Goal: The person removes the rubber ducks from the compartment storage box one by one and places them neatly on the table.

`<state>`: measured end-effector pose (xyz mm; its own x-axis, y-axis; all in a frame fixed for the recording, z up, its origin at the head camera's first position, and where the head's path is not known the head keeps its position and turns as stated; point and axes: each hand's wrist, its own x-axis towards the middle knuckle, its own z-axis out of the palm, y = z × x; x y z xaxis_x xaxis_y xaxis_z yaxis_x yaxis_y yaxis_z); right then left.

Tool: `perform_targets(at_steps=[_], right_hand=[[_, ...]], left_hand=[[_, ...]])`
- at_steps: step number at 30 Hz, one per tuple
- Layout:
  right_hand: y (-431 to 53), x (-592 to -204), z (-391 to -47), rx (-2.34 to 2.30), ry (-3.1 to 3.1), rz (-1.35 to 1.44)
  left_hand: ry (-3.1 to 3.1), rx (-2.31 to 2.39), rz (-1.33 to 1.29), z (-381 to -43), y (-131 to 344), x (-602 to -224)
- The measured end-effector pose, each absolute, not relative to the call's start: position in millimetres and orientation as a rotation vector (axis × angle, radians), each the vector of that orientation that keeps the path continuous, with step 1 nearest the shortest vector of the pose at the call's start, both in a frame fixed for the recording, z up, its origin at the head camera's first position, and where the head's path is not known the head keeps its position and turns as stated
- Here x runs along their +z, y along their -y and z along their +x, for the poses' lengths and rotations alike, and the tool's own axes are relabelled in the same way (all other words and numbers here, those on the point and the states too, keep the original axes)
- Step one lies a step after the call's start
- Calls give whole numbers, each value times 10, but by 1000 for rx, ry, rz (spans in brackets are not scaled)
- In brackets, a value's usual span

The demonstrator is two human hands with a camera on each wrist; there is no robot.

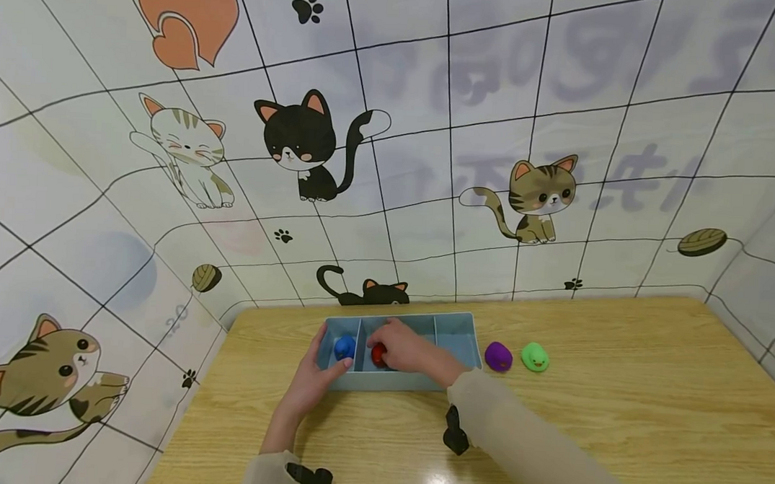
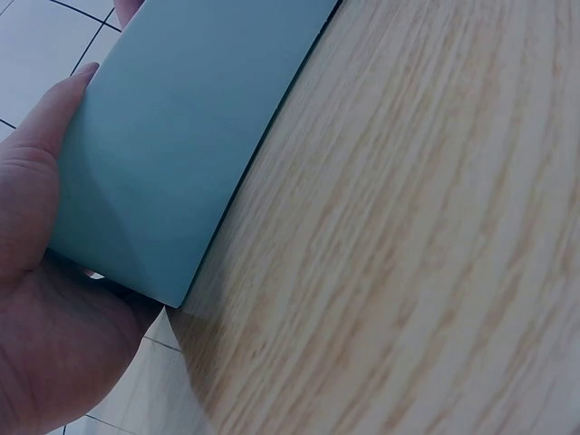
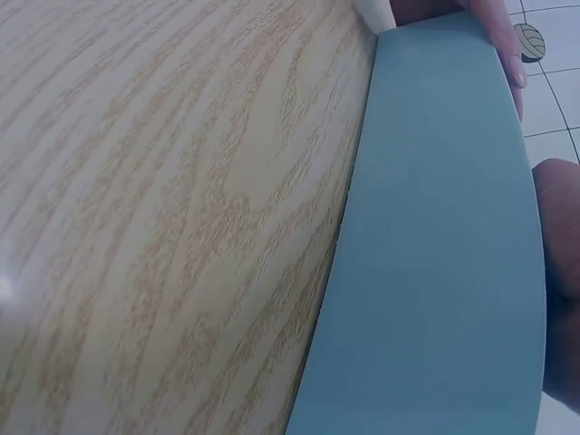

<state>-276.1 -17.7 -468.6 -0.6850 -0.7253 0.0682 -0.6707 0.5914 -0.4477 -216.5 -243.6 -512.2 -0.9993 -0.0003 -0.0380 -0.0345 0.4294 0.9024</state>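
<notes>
A blue-grey divided box (image 1: 388, 382) with three compartments stands on the table near the wall. My left hand (image 1: 311, 384) grips its left end, thumb over the front rim and fingers along the side; the left wrist view has this hand (image 2: 41, 208) against the box's corner. Inside the left compartment sits a blue rubber duck (image 1: 344, 347). My right hand (image 1: 410, 346) reaches down into the middle compartment, its fingers curled round a red rubber duck (image 1: 377, 355), which they partly hide. From the right wrist, the box's front wall (image 3: 435, 227) covers most of the right hand's fingers.
To the right of the box, a purple rubber duck (image 1: 499, 356) and a green rubber duck (image 1: 535, 357) lie side by side on the wooden table (image 1: 614, 396). A tiled wall covering with printed cats (image 1: 417, 157) rises right behind the table.
</notes>
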Motion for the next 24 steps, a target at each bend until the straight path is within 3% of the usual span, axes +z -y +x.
perform_targets(at_steps=[14, 24], right_hand=[[105, -4676, -2753, -729, -2679, -1378], [69, -4580, -2669, -847, -2644, -1331]], left_hand=[[-2626, 1649, -35, -2197, 2451, -5127], [-2620, 1644, -35, -2179, 2439, -5122]])
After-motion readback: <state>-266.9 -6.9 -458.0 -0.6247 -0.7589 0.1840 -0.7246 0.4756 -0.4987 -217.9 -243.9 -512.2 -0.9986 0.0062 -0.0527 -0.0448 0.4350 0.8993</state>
